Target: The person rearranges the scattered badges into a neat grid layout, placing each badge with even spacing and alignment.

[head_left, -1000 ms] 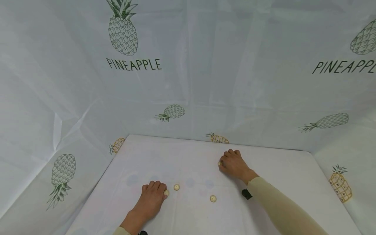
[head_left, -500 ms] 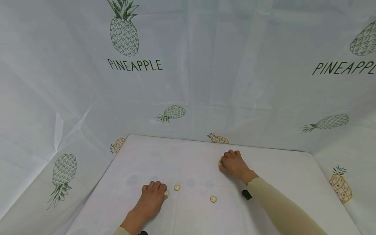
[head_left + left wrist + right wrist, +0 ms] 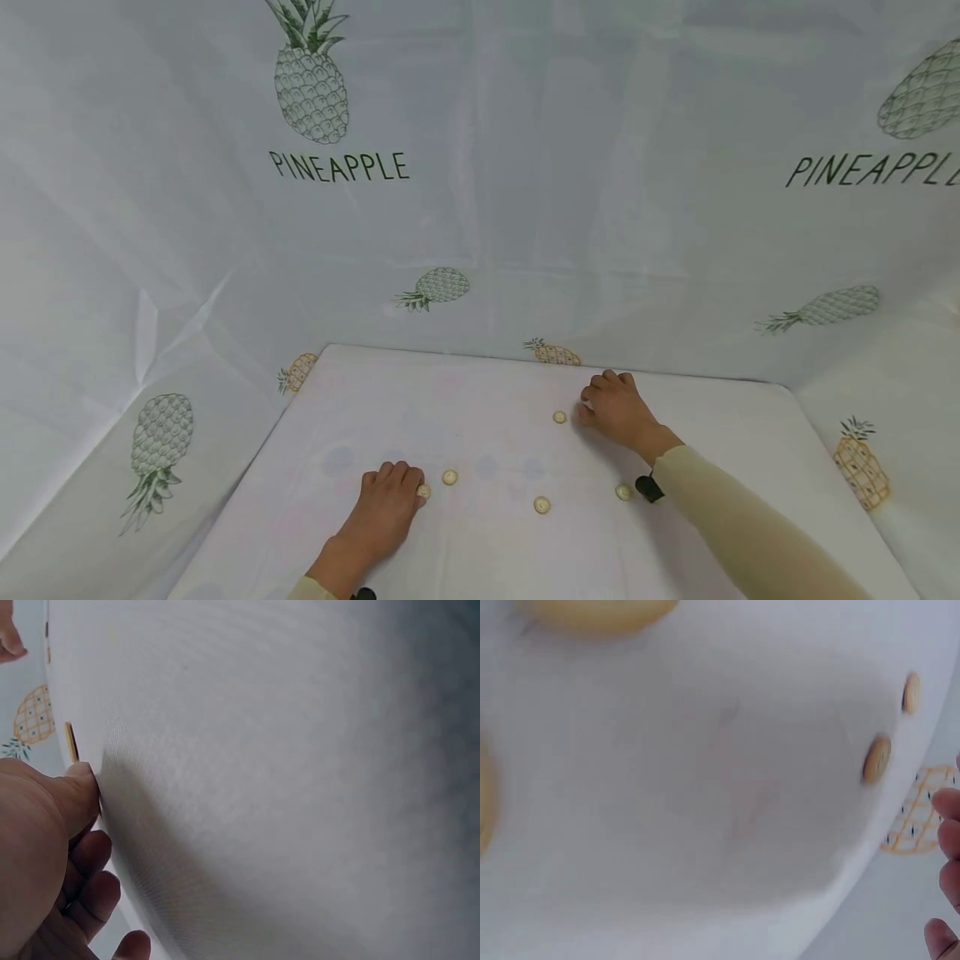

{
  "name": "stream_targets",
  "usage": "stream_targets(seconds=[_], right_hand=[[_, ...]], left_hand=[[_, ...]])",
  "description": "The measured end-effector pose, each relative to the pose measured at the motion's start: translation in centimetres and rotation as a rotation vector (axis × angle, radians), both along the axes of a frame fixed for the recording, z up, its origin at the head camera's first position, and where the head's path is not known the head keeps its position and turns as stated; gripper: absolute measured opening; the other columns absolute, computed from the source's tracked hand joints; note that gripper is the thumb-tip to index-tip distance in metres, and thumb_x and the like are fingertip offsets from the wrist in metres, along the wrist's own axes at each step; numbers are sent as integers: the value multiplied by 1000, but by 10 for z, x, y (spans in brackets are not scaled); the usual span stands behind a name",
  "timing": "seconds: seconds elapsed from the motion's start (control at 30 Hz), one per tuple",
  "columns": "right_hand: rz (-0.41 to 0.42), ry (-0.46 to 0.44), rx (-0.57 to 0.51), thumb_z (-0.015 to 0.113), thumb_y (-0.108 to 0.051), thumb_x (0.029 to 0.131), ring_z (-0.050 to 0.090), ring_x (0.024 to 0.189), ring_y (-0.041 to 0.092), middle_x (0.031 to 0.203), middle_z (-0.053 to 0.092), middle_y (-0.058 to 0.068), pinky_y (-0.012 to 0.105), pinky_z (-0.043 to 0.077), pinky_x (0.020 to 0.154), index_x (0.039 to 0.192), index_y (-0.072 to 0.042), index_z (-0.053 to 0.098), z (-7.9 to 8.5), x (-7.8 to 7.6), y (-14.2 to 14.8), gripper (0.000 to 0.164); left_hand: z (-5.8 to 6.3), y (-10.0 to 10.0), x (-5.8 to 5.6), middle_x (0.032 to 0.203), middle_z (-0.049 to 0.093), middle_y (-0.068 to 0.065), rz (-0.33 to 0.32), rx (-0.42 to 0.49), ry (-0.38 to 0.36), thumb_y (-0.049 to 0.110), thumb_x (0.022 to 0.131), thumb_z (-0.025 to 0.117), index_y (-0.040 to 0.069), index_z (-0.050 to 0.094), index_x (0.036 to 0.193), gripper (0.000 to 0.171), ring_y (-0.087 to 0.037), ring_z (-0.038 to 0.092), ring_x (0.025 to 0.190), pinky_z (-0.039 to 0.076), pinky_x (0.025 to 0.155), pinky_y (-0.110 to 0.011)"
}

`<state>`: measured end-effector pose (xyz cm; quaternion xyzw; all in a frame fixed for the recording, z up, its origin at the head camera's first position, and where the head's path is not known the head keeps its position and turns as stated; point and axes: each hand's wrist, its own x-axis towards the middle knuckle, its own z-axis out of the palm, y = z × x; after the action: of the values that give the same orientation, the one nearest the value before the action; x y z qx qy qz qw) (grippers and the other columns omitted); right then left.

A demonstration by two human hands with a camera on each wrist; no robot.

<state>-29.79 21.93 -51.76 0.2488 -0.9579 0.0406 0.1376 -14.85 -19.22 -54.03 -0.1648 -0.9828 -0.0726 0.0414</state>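
Note:
At left in the head view, my left hand (image 3: 386, 508) rests on the table with thumb and fingers pinching a small round pale wooden disc (image 3: 423, 492); its far side is hidden. In the left wrist view the thumb (image 3: 81, 791) comes down right at the table surface. My right hand (image 3: 618, 410) hovers near the back of the table, fingers loosely bent and nothing held. Just left of its fingertips lies another disc (image 3: 559, 417). The right wrist view shows these fingers (image 3: 951, 836) at the right edge, apart from the discs.
More discs lie flat on the white-covered table (image 3: 480, 400): one (image 3: 449, 477) beside the left hand, one (image 3: 542, 505) at centre front, one (image 3: 623, 492) near the right wrist's black band (image 3: 649, 488). A pineapple-printed curtain (image 3: 570, 208) hangs behind and along the sides.
My right hand has let go of the back disc and moved right and slightly back. The disc near its wrist has come into view. The left hand stays put.

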Motion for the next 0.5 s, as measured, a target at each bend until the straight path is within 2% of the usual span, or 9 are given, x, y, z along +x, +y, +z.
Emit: stream_targets(seconds=[0.2,0.5], right_hand=[[-40,24,21,71,-23,100,55,96,25,100,70,3,54,43,93,98,-12,77,6,10,25,13],[-71,79,-44,76,-19,94,57,93,26,95,69,3,55,43,89,92,-11,75,6,45,52,8]], left_hand=[[2,1,0,93,54,5,3,7,-12,28,98,76,17,60,102,20,-15,47,92,42,86,-46],[-1,1,-2,99,58,3,11,14,-30,28,98,75,16,61,105,19,-17,50,95,46,88,-50]])
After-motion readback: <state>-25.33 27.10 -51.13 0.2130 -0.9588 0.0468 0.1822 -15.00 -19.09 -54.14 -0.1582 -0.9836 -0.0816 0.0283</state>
